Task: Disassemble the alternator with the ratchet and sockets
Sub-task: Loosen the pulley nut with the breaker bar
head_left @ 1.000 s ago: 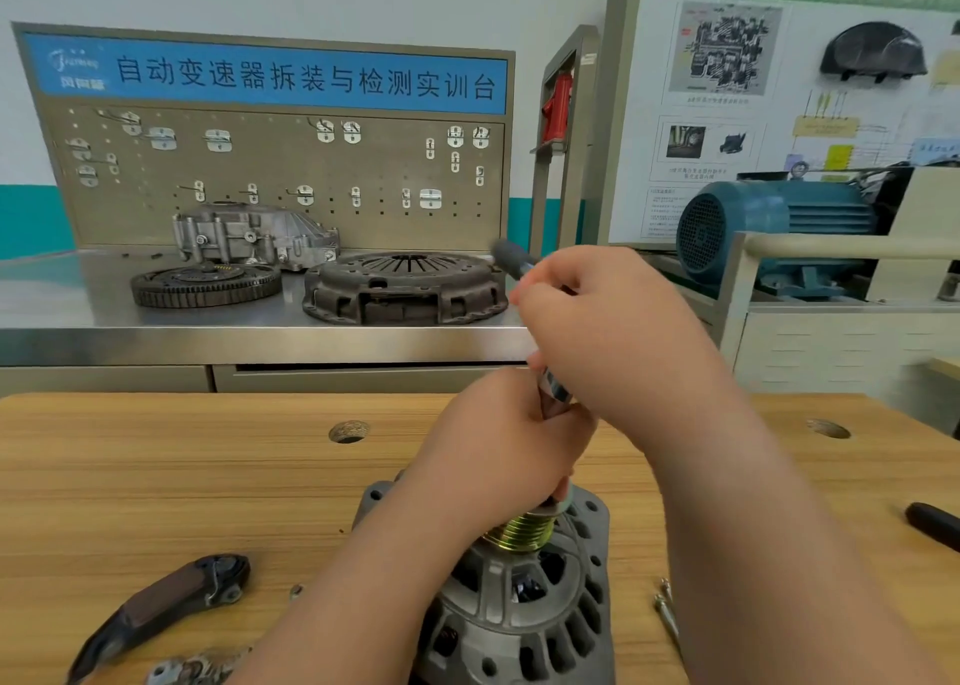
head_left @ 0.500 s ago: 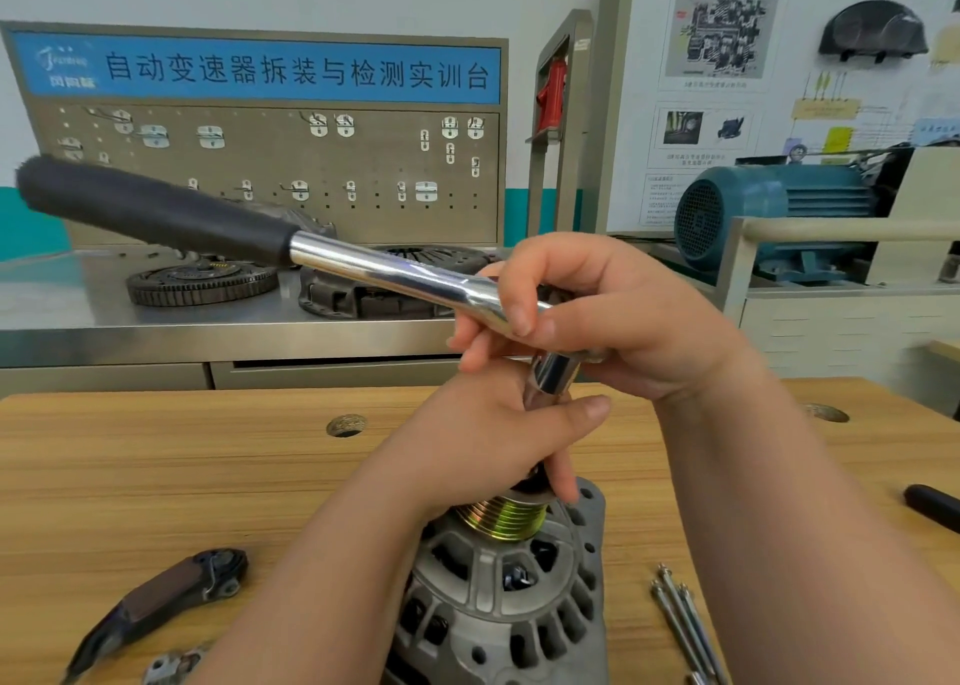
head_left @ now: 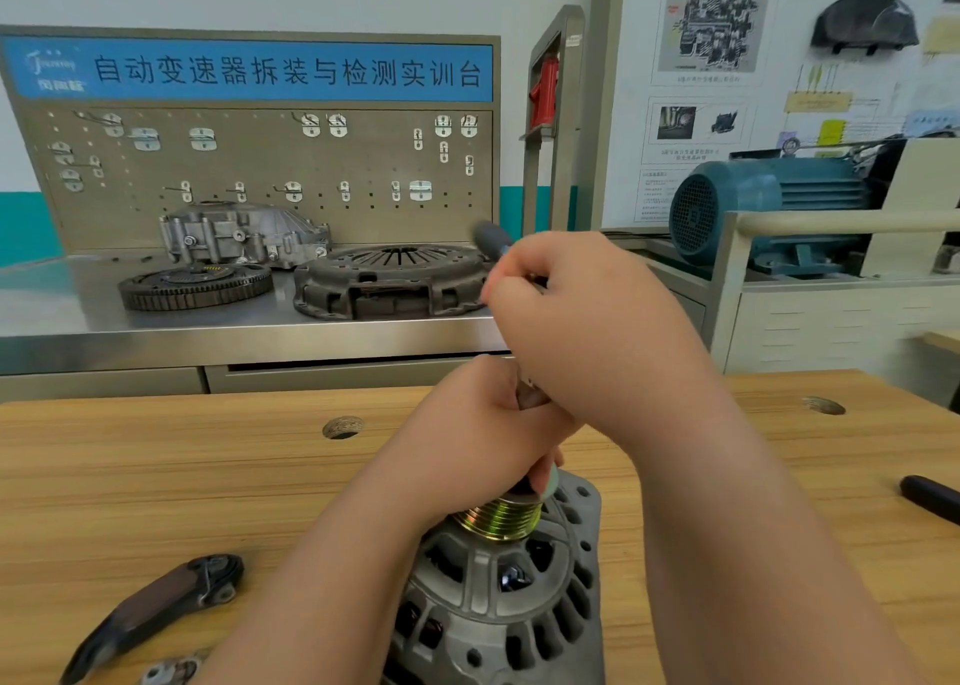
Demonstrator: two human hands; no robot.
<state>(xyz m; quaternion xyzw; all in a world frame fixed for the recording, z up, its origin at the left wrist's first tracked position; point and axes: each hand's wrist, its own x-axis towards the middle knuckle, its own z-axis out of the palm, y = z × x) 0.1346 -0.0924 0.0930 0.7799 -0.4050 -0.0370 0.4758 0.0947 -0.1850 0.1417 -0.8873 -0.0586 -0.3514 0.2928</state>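
Right now your left hand point(head_left: 483, 440) is curled tight round the socket point(head_left: 531, 397), and only a sliver of its bright metal shows in the gap between your two hands. Your right hand point(head_left: 587, 331) sits just above and touching the left, fingers wrapped round the ratchet point(head_left: 491, 240). The dark end of its grip pokes out beyond your knuckles, pointing up and away from you.

Directly under your left hand stands the alternator point(head_left: 498, 596), pulley end up, on the wooden surface point(head_left: 156, 476). Its brass-coloured grooved pulley point(head_left: 498, 520) sits just below your left fingers, and they reach down to its top edge. The vented grey housing spreads out beneath it, partly hidden by your left forearm.

Well to the left of your left forearm lies a dark lever-shaped part point(head_left: 156, 601), and a round hole point(head_left: 340, 427) in the surface sits left of your left hand. Far out to the right of your right arm, a black handle point(head_left: 930, 497) lies on the surface. Beyond your hands, on the steel surface point(head_left: 78, 341) behind, rest a clutch pressure plate point(head_left: 395, 281) and a toothed flywheel point(head_left: 195, 286).
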